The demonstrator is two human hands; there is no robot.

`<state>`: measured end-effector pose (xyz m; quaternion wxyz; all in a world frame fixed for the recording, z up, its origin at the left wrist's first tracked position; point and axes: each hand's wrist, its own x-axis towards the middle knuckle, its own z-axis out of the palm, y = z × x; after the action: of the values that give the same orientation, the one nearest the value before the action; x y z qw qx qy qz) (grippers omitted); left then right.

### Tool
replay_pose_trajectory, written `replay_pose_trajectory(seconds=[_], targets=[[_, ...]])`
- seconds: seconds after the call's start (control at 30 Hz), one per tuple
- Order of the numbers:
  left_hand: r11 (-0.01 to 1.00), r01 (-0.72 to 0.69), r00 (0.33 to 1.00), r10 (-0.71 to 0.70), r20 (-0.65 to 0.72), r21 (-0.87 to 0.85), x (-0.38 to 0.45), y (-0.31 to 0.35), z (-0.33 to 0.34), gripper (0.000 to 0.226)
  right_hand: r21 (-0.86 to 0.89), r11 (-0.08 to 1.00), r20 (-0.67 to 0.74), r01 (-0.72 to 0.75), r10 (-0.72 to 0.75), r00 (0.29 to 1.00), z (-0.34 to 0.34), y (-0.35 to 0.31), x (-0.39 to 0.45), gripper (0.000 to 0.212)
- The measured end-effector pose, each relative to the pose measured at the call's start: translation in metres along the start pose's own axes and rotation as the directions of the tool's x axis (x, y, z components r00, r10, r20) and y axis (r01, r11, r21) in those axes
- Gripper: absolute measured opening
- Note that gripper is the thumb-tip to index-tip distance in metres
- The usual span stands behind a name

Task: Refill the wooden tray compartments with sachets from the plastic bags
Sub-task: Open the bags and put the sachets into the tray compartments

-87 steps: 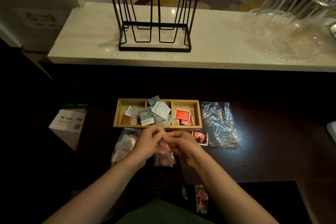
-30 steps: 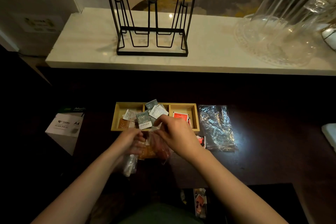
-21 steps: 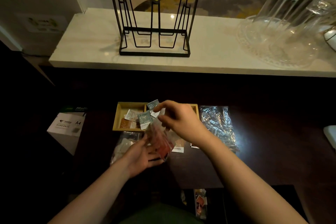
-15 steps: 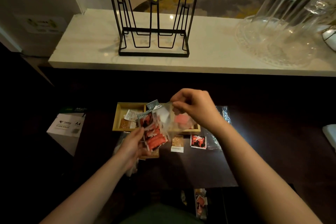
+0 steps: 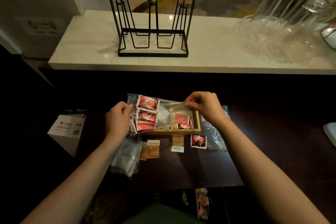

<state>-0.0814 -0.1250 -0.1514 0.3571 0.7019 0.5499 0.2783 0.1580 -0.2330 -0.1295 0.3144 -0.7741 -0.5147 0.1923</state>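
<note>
Paper in a white A4 box is seen at the far left, apart from the work and apparently idle. Next, the left hand is closed in a pinch on the left edge of a clear plastic bag, which is held stretched above the wooden tray. Red sachets are bunched at the bag's left end, so the bag seems to be tilted or spread to let them slide toward the tray's right compartment, where a few red sachets already lie. The tray's left and middle compartments are hidden behind the bag. Nearer the person, another bag of pale sachets is left on the dark table, probably waiting its turn, and loose brown sachets and a single red one lie just in front of the tray, outside any compartment. Further right, the bag's other edge is gripped by the right hand, fingers curled tight on the film over the right compartment. A crumpled empty bag is laid beside the tray, likely discarded.
</note>
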Motion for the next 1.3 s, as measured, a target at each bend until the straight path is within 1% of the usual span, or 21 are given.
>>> replay_pose_trajectory(seconds=[0.2,0.4,0.5,0.7,0.9,1.07,1.17,1.3], targets=[[0.991,-0.09,0.996,0.091,-0.008,0.1,0.011,0.018,0.001,0.024,-0.013,0.998,-0.001,-0.06,0.06,0.998,0.013,0.024,0.001,0.01],[0.985,-0.136,0.991,0.137,0.002,0.11,0.015,0.031,0.001,0.021,0.009,0.995,-0.008,-0.096,0.096,0.995,0.017,0.035,0.003,0.011],[0.982,-0.158,0.987,0.156,0.028,0.106,0.017,0.037,0.003,0.022,0.036,0.991,-0.011,-0.13,0.131,0.991,0.018,0.039,0.004,0.011],[0.976,-0.188,0.981,0.181,0.073,0.107,0.021,0.052,0.003,0.02,0.067,0.985,-0.016,-0.157,0.158,0.987,0.017,0.044,0.004,0.01],[0.958,-0.255,0.965,0.245,0.089,0.129,0.022,0.068,0.006,0.017,0.101,0.982,-0.034,-0.162,0.166,0.986,0.018,0.048,0.0,0.011],[0.959,-0.252,0.964,0.237,0.12,0.132,0.024,0.077,0.009,0.017,0.122,0.974,-0.056,-0.192,0.2,0.978,0.02,0.055,-0.002,0.009],[0.949,-0.281,0.956,0.263,0.128,0.146,0.023,0.082,0.011,0.017,0.142,0.968,-0.059,-0.208,0.219,0.974,0.02,0.057,-0.003,0.008],[0.95,-0.275,0.957,0.256,0.138,0.146,0.022,0.087,0.014,0.017,0.2,0.952,-0.067,-0.232,0.249,0.966,0.022,0.058,-0.005,0.005]])
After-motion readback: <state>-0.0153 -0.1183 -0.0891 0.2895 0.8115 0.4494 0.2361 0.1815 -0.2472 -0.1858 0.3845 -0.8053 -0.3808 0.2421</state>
